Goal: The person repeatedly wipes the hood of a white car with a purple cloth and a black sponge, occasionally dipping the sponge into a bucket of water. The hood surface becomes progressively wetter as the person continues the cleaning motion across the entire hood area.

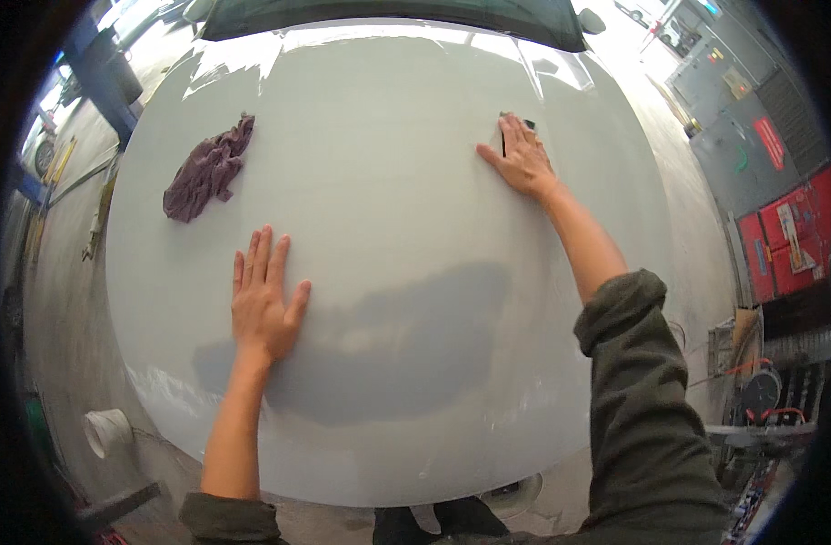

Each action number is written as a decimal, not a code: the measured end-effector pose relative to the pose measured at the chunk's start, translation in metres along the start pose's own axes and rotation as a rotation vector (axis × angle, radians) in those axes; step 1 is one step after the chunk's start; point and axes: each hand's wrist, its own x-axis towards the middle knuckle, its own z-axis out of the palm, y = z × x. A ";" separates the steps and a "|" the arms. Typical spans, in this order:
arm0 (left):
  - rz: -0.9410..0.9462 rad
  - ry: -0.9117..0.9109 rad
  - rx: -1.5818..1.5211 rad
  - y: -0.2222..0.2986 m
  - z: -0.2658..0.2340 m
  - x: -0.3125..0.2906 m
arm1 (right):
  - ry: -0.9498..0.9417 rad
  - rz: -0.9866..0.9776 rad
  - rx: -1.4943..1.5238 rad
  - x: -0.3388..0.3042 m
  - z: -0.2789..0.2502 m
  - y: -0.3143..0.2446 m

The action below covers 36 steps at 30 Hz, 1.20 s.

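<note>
A light grey car hood fills the middle of the view, dull over its centre and glossy toward the windshield and rim. My left hand lies flat on its near left part, fingers stretched out and holding nothing. Farther off on the right, my right hand presses down over a small dark flat pad. Only bits of the pad's edge show beside the fingers; the palm hides the rest. A crumpled purple cloth rests on the hood's far left, beyond my left hand and apart from it.
Beyond the hood is the windshield. A blue post stands at far left, and a white roll lies on the floor at near left. Along the right are a grey cabinet, a red cabinet and a cluttered rack.
</note>
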 end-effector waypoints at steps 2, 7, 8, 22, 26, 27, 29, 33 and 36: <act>0.012 0.000 -0.009 0.009 0.010 0.002 | 0.011 0.060 -0.046 0.003 0.002 0.007; 0.018 0.008 0.072 -0.011 0.006 -0.007 | -0.039 -0.335 -0.012 -0.101 0.029 -0.010; 0.003 0.002 0.083 -0.011 0.005 -0.009 | -0.082 -0.426 -0.044 -0.141 0.024 -0.014; 0.038 0.011 0.055 0.002 0.016 0.005 | -0.060 -0.318 -0.049 -0.039 0.021 -0.008; -0.016 0.018 0.034 -0.016 0.006 -0.015 | -0.208 -0.675 0.001 -0.150 0.004 -0.036; -0.007 0.019 0.022 -0.014 0.007 -0.015 | -0.250 -0.704 0.007 -0.150 -0.004 -0.027; 0.017 0.012 0.029 -0.009 0.005 -0.010 | -0.238 -0.700 -0.008 -0.120 0.001 -0.006; 0.035 0.034 -0.007 0.003 0.009 0.002 | -0.062 -0.413 0.001 -0.014 0.008 0.014; 0.057 0.052 -0.029 0.013 0.016 0.013 | 0.009 -0.236 -0.035 0.009 0.011 -0.002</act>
